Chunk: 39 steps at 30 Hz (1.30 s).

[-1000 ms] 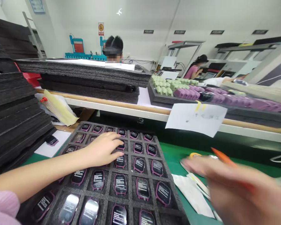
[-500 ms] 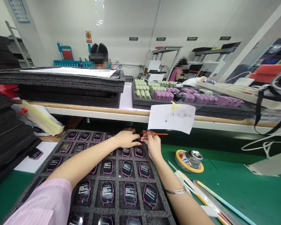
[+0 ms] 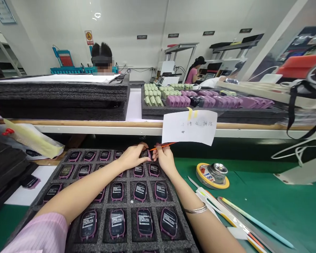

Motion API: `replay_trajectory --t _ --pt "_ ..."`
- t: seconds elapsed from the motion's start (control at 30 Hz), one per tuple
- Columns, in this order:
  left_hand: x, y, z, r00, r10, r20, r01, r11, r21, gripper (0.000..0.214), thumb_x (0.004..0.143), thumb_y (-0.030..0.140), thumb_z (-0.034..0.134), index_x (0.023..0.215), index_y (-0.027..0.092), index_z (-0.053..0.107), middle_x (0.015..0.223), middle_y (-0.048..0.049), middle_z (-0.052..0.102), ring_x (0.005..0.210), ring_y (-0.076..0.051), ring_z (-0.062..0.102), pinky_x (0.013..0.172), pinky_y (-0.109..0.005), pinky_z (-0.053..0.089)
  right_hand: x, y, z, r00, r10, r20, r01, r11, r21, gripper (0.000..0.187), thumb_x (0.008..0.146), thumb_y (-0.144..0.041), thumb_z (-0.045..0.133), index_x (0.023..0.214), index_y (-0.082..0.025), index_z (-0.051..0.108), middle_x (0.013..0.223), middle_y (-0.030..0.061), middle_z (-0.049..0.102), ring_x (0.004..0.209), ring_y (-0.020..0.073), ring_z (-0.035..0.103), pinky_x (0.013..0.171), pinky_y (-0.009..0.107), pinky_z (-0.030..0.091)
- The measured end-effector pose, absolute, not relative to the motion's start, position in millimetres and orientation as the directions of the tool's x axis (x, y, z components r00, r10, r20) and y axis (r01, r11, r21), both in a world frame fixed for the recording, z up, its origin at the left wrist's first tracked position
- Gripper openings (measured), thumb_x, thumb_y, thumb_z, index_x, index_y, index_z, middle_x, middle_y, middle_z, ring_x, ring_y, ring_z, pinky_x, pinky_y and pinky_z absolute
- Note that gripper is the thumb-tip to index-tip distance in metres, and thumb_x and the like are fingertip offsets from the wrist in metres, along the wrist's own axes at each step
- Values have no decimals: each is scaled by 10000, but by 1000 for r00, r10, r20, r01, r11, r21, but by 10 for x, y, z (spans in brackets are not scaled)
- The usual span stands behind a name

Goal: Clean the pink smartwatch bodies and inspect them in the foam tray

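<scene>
At the far edge of a black foam tray, my left hand grips a purple-framed smartwatch, its dark screen tilted up. My right hand is closed around a thin orange stick, whose tip points at the watch's right side; whether it touches cannot be made out. The tray's compartments hold more purple smartwatches with white text on their screens, such as a watch in a nearer row. My left forearm covers part of the tray.
Right of the tray, a yellow tape roll with a metal container, tweezers and pens lie on the green mat. A shelf crosses ahead, bearing foam stacks and green and purple pieces. Taped paper hangs from it. Two people sit beyond.
The watch in my left hand has come into sight, raised and tilted. My right hand has turned the orange stick, so its tip slants down toward the watch. The camera view has shifted slightly.
</scene>
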State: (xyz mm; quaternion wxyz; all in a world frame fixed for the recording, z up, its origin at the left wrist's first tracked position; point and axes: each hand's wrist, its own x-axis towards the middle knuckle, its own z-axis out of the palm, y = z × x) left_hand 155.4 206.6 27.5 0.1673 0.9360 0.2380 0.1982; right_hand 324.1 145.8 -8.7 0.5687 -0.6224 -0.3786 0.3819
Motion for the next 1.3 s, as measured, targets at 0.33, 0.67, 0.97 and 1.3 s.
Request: replay_trajectory --t 0.33,0.67,0.97,1.3 --pt "1574 2088 212 786 546 290 398 -806 439 537 857 391 742 1289 192 494 1233 -110 691 1131 -265 692 966 -376 550 3247 1472 -74 400 912 -91 122 -151 -981 341 977 -380 621 1242 -165 614 1220 88 653 1024 215 672 866 421 586" --pt "1467 2041 340 790 545 282 502 -838 214 385 892 568 631 808 194 656 915 -87 668 1021 -328 627 965 -494 471 3286 1449 -88 388 922 0 146 -62 -987 341 978 -380 619 1243 -166 612 1216 87 654 1016 212 673 859 418 588" --pt "1043 2176 385 858 439 266 407 -898 169 288 936 484 613 1103 256 672 1041 -53 695 1055 -264 625 969 -394 473 3107 1615 -4 271 960 72 95 48 -994 325 978 -372 622 1227 -162 618 1188 82 662 983 200 678 833 399 594" --pt "1022 2182 293 813 487 320 392 -864 317 279 899 469 680 1060 242 659 1073 -56 715 1052 -252 665 923 -356 508 2976 1745 -153 199 978 56 51 47 -998 358 974 -372 627 1265 -165 599 1227 90 648 1020 216 671 853 422 592"
